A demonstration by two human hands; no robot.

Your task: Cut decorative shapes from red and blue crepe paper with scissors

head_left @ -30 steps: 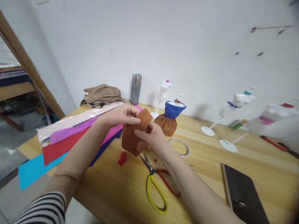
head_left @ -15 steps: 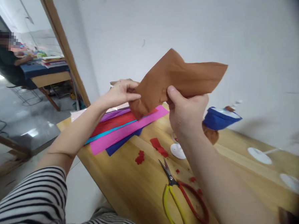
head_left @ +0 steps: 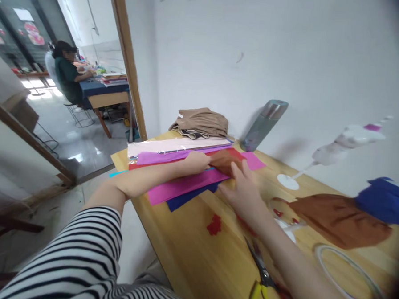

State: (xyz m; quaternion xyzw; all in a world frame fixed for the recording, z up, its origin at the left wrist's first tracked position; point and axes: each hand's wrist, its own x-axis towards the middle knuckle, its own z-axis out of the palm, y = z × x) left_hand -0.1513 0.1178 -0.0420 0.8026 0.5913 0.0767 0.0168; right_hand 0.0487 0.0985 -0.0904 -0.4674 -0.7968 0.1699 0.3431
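A brown sheet lies low over the pile of coloured sheets on the wooden table. My left hand pinches the sheet's left end. At its right end is my right hand, fingers bent, the thumb apart from the forefinger; the sheet's edge runs behind the fingers, and whether they grip it is hard to tell. Scissors with a yellow and a red handle lie partly under my right forearm. Red scraps rest on the table.
Along the wall stand a folded brown cloth, a grey-green bottle and a white figure on a stand. Brown and blue fabric and a ring lie right. A person sits beyond the doorway.
The brown sheet has come down from mid-air onto the coloured pile, with both hands lowered. The view has turned, bringing the bottle, folded cloth and white figure into sight.
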